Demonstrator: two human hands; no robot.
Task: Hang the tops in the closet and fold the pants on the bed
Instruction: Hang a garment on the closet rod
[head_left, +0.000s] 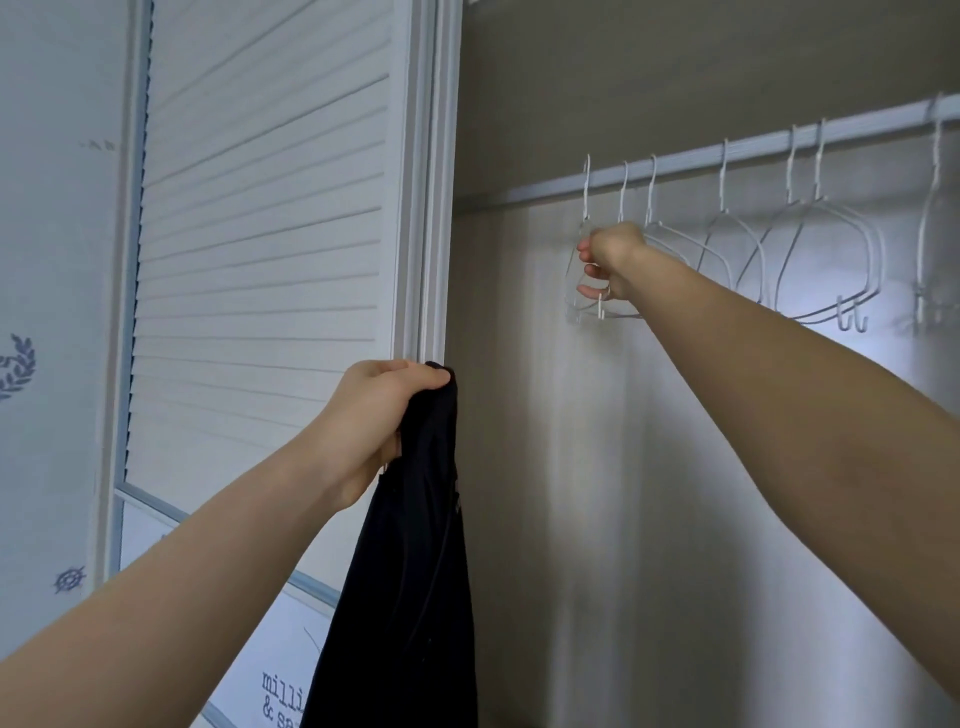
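The left hand (382, 410), at the bottom middle of the frame, has its fingers curled tight around the top of a black top (410, 561), holding it up high so it hangs straight and stays off the floor. The right hand (608, 257), in the middle, curls its fingers around the leftmost white wire hanger (587, 291) on the closet rod (753, 150), probably to lift it off for the top.

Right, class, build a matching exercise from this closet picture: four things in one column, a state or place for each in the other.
1. black garment
2. leftmost white hanger
3. closet rod
4. louvred door

A. left of the closet opening
B. gripped by the right hand
C. carries the white hangers
D. hangs from the left hand

Pairs: 1-D, 2-B, 3-C, 4-A
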